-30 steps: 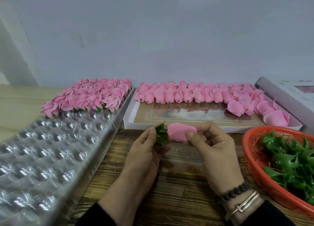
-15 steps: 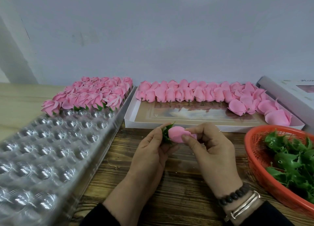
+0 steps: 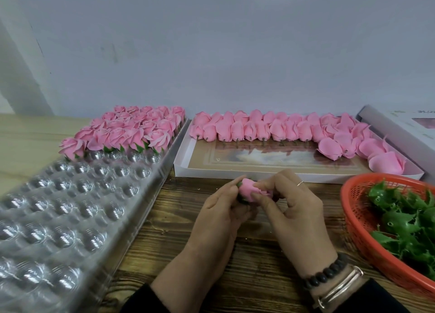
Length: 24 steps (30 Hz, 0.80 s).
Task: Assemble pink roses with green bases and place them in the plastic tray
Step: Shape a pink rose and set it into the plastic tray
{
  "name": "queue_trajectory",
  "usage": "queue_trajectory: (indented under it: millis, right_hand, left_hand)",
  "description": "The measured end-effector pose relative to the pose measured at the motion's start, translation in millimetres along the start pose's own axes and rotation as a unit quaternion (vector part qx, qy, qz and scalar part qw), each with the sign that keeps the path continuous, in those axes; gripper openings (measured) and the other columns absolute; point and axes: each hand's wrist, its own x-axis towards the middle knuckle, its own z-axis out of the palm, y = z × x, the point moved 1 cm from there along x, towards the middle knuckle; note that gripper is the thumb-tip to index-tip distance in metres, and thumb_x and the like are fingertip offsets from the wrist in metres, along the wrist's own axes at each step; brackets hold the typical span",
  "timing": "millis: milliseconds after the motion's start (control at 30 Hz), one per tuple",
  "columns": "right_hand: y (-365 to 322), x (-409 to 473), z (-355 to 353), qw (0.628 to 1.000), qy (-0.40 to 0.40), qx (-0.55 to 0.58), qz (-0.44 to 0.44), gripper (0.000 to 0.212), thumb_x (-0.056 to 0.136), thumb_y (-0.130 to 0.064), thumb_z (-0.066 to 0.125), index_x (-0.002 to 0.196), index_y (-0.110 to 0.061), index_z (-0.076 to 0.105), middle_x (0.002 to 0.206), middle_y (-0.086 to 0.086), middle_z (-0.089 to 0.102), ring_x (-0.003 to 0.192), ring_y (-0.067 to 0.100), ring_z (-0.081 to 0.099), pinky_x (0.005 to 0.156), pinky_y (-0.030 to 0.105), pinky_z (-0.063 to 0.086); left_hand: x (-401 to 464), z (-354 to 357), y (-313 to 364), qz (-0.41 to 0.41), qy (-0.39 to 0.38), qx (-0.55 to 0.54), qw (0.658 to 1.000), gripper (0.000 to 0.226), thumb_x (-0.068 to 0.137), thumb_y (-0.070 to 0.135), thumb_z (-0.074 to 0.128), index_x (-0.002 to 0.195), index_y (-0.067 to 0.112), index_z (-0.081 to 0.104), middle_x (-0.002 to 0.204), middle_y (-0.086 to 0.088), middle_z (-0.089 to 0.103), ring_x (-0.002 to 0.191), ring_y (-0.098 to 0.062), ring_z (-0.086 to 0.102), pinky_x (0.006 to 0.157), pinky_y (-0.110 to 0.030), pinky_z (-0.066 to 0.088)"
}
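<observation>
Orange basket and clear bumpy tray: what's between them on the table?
In the head view, both hands, left and right, holding one pink rose above the wooden table.

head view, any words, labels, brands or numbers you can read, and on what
None can be read.
Grey box lid at far right: a dark printed line near its top edge, too blurred and cut off to read.
White box of roses: a picture inside, no legible text.

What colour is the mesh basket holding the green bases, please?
The plastic mesh basket is orange-red, seen best in the head view.
</observation>
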Motion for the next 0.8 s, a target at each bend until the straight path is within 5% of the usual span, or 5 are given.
queue_trajectory:
  millis: [200, 367, 500, 633, 800]
  right_hand:
    - [6.7, 1.3, -2.7, 0.997, 0.025, 0.057, 0.047, 0.027, 0.076, -0.005, 0.072, 0.073, -0.03, 0.063, 0.074, -0.01, 0.06, 0.074, 0.007, 0.058, 0.067, 0.015, 0.045]
    - [7.2, 4.9, -6.9, 0.98, 0.018, 0.165, 0.109, 0.021, 0.076, -0.01, 0.071, 0.08, -0.03, 0.065, 0.069, 0.002, 0.065, 0.07, 0.026, 0.061, 0.067, 0.033, 0.05]
    - [-1.9, 4.1, -4.6, 0.979, -0.03, 0.172, 0.108, 0.015, 0.075, -0.016, 0.07, 0.082, -0.028, 0.066, 0.072, 0.003, 0.067, 0.071, 0.024, 0.063, 0.067, 0.036, 0.053]
    - [-7.9, 2.2, 0.2, 0.98, -0.071, 0.163, 0.09, 0.014, 0.078, -0.019, 0.072, 0.08, -0.03, 0.064, 0.07, -0.001, 0.062, 0.067, 0.01, 0.057, 0.063, 0.02, 0.046]
    - [-14.0, 1.9, -0.5, 0.989, -0.142, 0.045, -0.003, 0.016, 0.081, -0.013, 0.069, 0.071, -0.022, 0.063, 0.072, -0.013, 0.056, 0.077, 0.002, 0.053, 0.067, 0.008, 0.038]
  left_hand:
    - [1.0, -5.6, 4.6, 0.017, -0.065, 0.094, 0.993, 0.044, 0.084, -0.005, 0.04, 0.121, 0.013, 0.055, 0.107, -0.013, 0.069, 0.103, -0.027, 0.065, 0.088, -0.039, 0.054]
    - [-0.4, -11.2, 10.0, 0.116, 0.005, 0.427, 0.897, 0.055, 0.08, -0.001, 0.063, 0.115, 0.038, 0.047, 0.078, 0.001, 0.066, 0.071, -0.007, 0.061, 0.069, -0.021, 0.052]
    - [-2.1, -6.5, 9.2, 0.164, 0.031, 0.494, 0.853, 0.032, 0.077, 0.015, 0.07, 0.089, 0.034, 0.048, 0.077, 0.009, 0.06, 0.067, 0.003, 0.055, 0.059, -0.01, 0.043]
    - [-1.8, -4.8, 10.5, 0.192, 0.05, 0.508, 0.838, 0.018, 0.075, 0.026, 0.068, 0.078, 0.019, 0.052, 0.071, 0.005, 0.058, 0.066, -0.009, 0.052, 0.056, -0.02, 0.041]
    - [-2.9, -1.1, 10.8, 0.179, 0.028, 0.516, 0.837, 0.008, 0.079, 0.009, 0.063, 0.076, 0.008, 0.056, 0.071, -0.005, 0.059, 0.068, -0.017, 0.053, 0.063, -0.032, 0.045]
